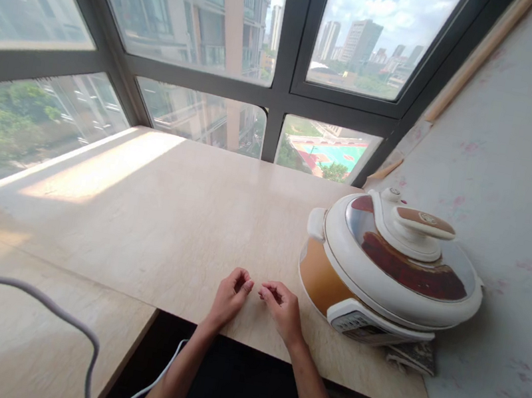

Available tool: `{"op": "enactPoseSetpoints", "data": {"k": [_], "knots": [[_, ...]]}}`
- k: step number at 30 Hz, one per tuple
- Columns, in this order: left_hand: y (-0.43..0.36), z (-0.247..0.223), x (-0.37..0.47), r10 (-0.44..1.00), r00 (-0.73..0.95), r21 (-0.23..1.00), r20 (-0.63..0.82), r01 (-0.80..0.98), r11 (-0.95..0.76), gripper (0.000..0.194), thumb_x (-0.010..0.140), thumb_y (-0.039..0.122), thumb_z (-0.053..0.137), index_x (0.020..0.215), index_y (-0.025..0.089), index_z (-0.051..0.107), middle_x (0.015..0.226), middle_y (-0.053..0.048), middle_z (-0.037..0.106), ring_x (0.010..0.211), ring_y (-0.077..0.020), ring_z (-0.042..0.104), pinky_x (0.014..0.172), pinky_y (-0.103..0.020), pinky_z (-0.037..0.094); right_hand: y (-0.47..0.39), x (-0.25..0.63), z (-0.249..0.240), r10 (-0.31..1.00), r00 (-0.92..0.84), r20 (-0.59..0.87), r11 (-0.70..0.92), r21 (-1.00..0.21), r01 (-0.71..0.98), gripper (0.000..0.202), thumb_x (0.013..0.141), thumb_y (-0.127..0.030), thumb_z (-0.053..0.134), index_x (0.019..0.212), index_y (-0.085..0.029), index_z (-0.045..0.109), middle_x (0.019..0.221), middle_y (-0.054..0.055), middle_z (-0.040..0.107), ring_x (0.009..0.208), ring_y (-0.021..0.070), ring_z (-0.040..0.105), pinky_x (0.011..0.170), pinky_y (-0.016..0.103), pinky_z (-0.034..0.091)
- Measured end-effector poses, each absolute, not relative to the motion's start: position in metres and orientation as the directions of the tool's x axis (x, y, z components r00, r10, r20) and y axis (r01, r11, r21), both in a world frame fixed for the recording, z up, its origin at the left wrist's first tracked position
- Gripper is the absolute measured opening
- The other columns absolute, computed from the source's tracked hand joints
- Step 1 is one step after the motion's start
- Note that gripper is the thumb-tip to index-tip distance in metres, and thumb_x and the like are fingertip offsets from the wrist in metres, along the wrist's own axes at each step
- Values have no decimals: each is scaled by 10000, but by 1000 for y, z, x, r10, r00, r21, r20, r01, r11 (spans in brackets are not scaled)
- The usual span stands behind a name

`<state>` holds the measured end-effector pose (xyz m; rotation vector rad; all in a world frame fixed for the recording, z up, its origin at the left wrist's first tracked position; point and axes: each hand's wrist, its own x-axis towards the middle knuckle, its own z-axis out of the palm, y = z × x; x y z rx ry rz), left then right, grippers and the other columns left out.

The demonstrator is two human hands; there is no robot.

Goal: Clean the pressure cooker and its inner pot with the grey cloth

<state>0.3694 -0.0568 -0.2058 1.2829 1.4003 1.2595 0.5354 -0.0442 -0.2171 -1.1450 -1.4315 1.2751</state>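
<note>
My left hand is above the counter near its front edge, with fingers curled in and the thumb closed against them. Just across a small gap, my right hand has its thumb and fingertips pinched together, pointing at the left one. Whatever either hand may hold is hidden or too small to make out. Close to the right hand stands an electric pressure cooker, white and gold-brown, its lid on and its control panel facing the front.
A pale stone counter runs back to grey-framed windows. A grey-white cable loops over the left counter section and its edge. A folded dark cloth lies by the cooker's base. A flowered wall borders the right.
</note>
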Motion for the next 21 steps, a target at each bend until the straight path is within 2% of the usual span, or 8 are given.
{"op": "enactPoseSetpoints", "data": {"k": [4, 8, 11, 14, 18, 21], "knots": [[-69, -205, 369, 996, -77, 994, 43, 107, -35, 327, 930, 508, 547, 822, 203, 498, 731, 4, 537, 671, -148, 510, 646, -282, 410, -56, 538, -215, 981, -194, 11, 17, -999, 29, 342, 898, -513, 676, 955, -182, 740, 870, 90, 753, 814, 234, 733, 777, 344, 592], [-84, -206, 373, 993, -108, 993, 54, 113, -42, 330, 944, 513, 528, 832, 204, 495, 727, -4, 558, 688, -161, 548, 665, -294, 434, -72, 545, -211, 976, -215, -22, -23, -1000, -2, 384, 927, -542, 643, 971, -174, 744, 872, 99, 749, 825, 229, 725, 789, 341, 590], [-97, -193, 376, 992, -103, 980, 67, 194, -46, 313, 943, 487, 545, 817, 201, 529, 719, -19, 589, 679, -167, 564, 655, -301, 452, -84, 553, -208, 972, -230, -43, -45, -999, -5, 422, 941, -565, 615, 965, -166, 749, 882, 109, 750, 816, 227, 719, 781, 338, 587], [-123, -159, 376, 994, 3, 938, 113, 331, -107, 268, 944, 423, 577, 789, 207, 611, 734, -48, 648, 705, -184, 595, 684, -326, 478, -93, 559, -201, 979, -200, -44, -43, -999, 10, 434, 946, -575, 599, 948, -170, 753, 856, 103, 747, 785, 221, 713, 755, 332, 588], [-186, -109, 363, 952, 275, 917, 131, 332, -222, 143, 916, 420, 655, 851, 309, 715, 744, -38, 677, 689, -211, 650, 678, -386, 543, -105, 570, -162, 976, -218, 13, 25, -998, 52, 368, 956, -536, 598, 927, -214, 774, 808, 91, 749, 742, 230, 715, 708, 344, 592], [-239, -91, 348, 973, 150, 898, 174, 381, -219, 208, 853, 558, 701, 876, 353, 724, 765, -40, 671, 698, -252, 662, 590, -426, 566, -122, 596, -116, 923, -360, 134, 159, -986, 40, 241, 973, -450, 599, 973, -304, 792, 765, 76, 742, 695, 235, 706, 658, 373, 579]]}}
